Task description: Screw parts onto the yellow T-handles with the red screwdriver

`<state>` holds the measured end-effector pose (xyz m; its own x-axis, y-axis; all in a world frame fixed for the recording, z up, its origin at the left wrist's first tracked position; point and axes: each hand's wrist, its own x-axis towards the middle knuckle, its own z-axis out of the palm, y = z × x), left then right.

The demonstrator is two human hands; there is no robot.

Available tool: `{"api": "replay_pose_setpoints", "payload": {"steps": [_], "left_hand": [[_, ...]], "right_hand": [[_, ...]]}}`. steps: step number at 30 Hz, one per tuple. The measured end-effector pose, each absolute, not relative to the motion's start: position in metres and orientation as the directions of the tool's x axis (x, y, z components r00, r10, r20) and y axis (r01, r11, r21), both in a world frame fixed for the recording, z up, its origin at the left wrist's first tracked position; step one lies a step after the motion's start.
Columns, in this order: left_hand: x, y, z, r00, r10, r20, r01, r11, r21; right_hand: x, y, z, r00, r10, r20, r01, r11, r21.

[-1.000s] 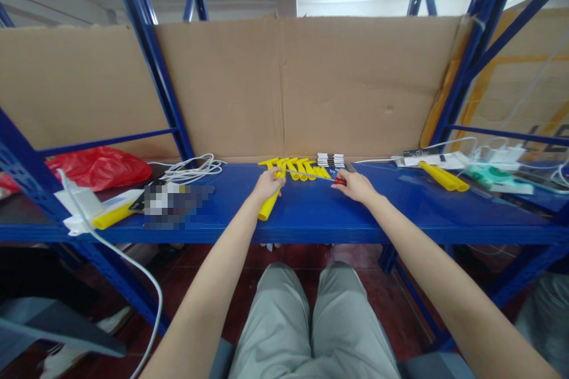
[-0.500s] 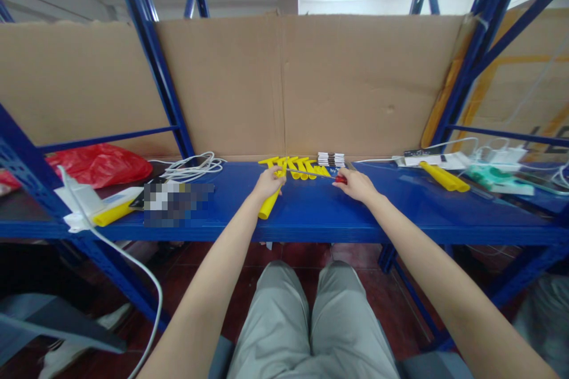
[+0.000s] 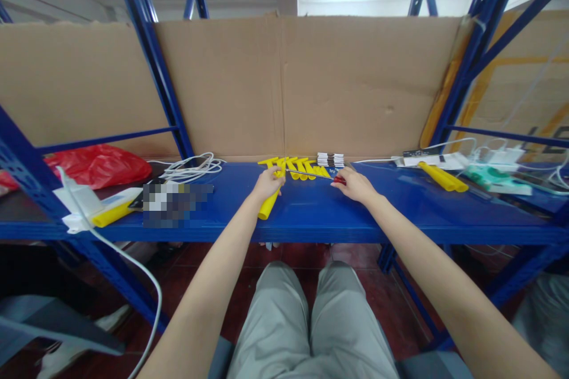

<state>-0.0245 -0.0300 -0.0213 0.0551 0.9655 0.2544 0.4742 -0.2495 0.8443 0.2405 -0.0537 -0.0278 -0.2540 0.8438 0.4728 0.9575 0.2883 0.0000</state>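
Observation:
My left hand [image 3: 265, 183] is closed around a yellow T-shaped plastic handle [image 3: 267, 208], whose thick round end points toward me over the blue table. In my right hand [image 3: 358, 185] is a screwdriver [image 3: 311, 174] with a red grip. Its long metal shaft reaches left, and the tip meets the upper part of the yellow handle by my left fingers; the exact contact is too small to make out. Just behind lie several similar yellow T-shaped handles [image 3: 303, 167] in a row, with small yellow pieces [image 3: 322, 172] at their right.
Small white stacked pieces [image 3: 331, 159] sit against the cardboard panel [image 3: 347, 83]. White cables [image 3: 195, 167] and a red plastic bag [image 3: 104, 164] lie left. Two yellow tubes [image 3: 443, 177] and a green-white packet [image 3: 498, 180] are right. Blue rack posts [image 3: 162, 65] flank the table [image 3: 329, 213].
My right hand and the screwdriver have shifted very slightly left. My left hand stays in place on the yellow handle.

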Motion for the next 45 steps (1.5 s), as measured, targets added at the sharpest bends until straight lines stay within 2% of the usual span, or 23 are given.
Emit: {"api": "replay_pose_setpoints", "payload": {"steps": [5, 11, 18, 22, 25, 33, 37, 45], "left_hand": [[-0.024, -0.03, -0.022, 0.058, 0.964, 0.259, 0.468, -0.255, 0.846], [-0.026, -0.024, -0.025, 0.063, 0.965, 0.253, 0.448, -0.254, 0.857], [-0.025, -0.022, -0.026, 0.07, 0.966, 0.248, 0.463, -0.252, 0.85], [-0.024, -0.026, -0.024, 0.059, 0.966, 0.251, 0.466, -0.249, 0.849], [-0.024, -0.028, -0.023, 0.055, 0.967, 0.249, 0.461, -0.246, 0.853], [-0.023, -0.03, -0.022, 0.063, 0.969, 0.237, 0.491, -0.237, 0.838], [-0.023, -0.031, -0.022, 0.056, 0.969, 0.239, 0.501, -0.235, 0.833], [-0.022, -0.031, -0.021, 0.046, 0.971, 0.235, 0.497, -0.226, 0.838]], "right_hand": [[0.237, -0.059, -0.025, -0.197, 0.89, 0.411, 0.972, 0.234, -0.039], [0.236, -0.057, -0.028, -0.238, 0.893, 0.383, 0.958, 0.279, -0.056], [0.239, -0.054, -0.029, -0.256, 0.871, 0.419, 0.954, 0.297, -0.035], [0.238, -0.056, -0.029, -0.226, 0.88, 0.417, 0.955, 0.284, -0.082], [0.238, -0.055, -0.03, -0.245, 0.876, 0.415, 0.943, 0.315, -0.108], [0.243, -0.044, -0.036, -0.301, 0.824, 0.481, 0.92, 0.383, -0.08], [0.247, -0.042, -0.037, -0.265, 0.842, 0.47, 0.937, 0.341, -0.083], [0.247, -0.043, -0.037, -0.197, 0.926, 0.323, 0.974, 0.222, -0.043]]}}
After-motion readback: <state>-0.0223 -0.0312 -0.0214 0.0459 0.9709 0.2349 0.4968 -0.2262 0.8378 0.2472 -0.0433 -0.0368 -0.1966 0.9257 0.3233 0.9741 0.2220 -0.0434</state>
